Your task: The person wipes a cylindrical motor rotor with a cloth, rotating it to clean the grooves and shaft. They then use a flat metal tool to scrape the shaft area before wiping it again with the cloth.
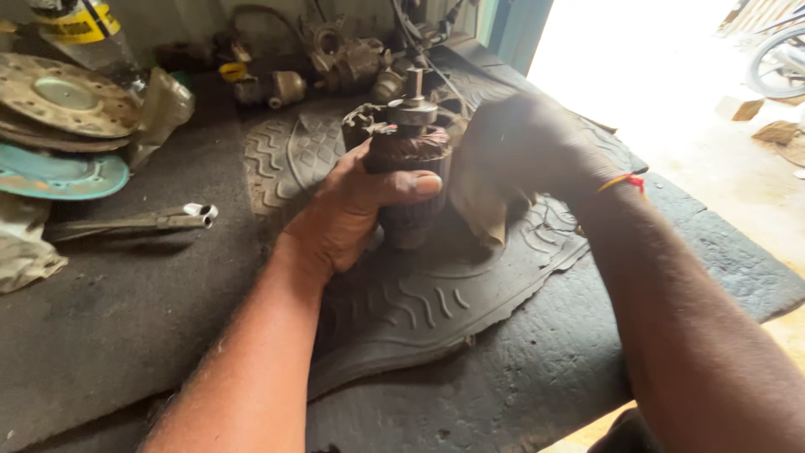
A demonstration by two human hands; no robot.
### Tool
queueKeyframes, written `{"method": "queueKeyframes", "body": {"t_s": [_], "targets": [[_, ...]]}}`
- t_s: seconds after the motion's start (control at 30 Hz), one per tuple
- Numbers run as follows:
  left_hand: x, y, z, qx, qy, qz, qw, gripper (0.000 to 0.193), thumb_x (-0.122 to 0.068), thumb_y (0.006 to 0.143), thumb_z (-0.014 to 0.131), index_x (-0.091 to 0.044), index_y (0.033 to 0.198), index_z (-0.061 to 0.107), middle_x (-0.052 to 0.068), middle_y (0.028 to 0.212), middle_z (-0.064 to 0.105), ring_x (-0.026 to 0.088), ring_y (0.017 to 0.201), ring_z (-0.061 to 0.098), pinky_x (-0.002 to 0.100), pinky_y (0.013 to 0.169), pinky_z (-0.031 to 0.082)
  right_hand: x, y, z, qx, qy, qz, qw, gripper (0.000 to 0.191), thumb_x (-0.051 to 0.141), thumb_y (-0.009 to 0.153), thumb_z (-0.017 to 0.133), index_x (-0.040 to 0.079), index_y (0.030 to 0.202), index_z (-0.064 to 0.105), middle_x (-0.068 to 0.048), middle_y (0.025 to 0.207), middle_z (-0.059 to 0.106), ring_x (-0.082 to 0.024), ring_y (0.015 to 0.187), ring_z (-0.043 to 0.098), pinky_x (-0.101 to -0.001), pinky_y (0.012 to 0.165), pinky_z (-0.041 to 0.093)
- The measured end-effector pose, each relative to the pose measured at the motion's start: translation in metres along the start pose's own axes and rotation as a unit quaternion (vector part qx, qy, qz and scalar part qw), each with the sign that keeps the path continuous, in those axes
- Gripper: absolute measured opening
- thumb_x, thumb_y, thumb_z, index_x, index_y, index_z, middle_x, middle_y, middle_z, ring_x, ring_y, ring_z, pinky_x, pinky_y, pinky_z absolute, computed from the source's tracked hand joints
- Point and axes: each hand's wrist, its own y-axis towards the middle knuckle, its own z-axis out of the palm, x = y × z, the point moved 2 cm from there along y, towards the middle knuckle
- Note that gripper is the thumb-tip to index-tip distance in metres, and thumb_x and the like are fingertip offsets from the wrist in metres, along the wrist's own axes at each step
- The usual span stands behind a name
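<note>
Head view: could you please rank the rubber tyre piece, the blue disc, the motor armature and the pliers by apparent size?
1. rubber tyre piece
2. blue disc and pliers, which look alike, so unranked
3. motor armature, partly hidden by the left hand

lower body of the dark cylindrical motor armature with copper windings (pixel 408 180) is covered by the left hand (pixel 352 210); only its top and steel shaft show. fingers of the right hand (pixel 520 147) are turned away, so its grip on the tan crumpled cloth (pixel 482 210) cannot be told. yellow-labelled container (pixel 80 25) cut off by top edge. grey bicycle wheel (pixel 776 59) cut off at right, washed out by glare.
</note>
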Motion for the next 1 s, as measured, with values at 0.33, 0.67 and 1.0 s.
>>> {"method": "queueKeyframes", "body": {"t_s": [0.33,0.67,1.0], "targets": [[0.001,0.006,0.014,0.037,0.077,0.018,0.996,0.072,-0.019,0.068,0.085,-0.002,0.133,0.060,0.009,0.116,0.068,0.025,0.110,0.064,0.039,0.100,0.054,0.013,-0.034,-0.009,-0.009,0.662,-0.279,0.696,0.031,0.019,0.102,0.064,0.003,0.128,0.061,-0.007,0.115,0.068,-0.016,0.103,0.068,-0.0288,0.092,0.058],[-0.003,0.000,0.021,0.011,0.061,0.047,0.997,0.091,-0.012,0.063,0.085,-0.009,0.147,0.051,0.009,0.137,0.063,0.024,0.133,0.058,0.037,0.114,0.046,0.008,-0.036,-0.014,0.151,0.676,-0.353,0.628,0.027,0.021,0.109,0.067,-0.002,0.122,0.063,-0.008,0.108,0.061,-0.017,0.098,0.061,-0.0291,0.092,0.053],[0.010,0.012,0.019,-0.034,0.086,-0.019,0.996,0.072,-0.019,0.068,0.085,0.002,0.133,0.064,0.010,0.119,0.072,0.025,0.118,0.065,0.037,0.104,0.051,0.032,-0.033,-0.016,-0.124,0.595,-0.213,0.765,0.014,0.013,0.101,0.073,0.001,0.109,0.073,-0.004,0.096,0.071,-0.011,0.082,0.067,-0.0237,0.071,0.055]]}}
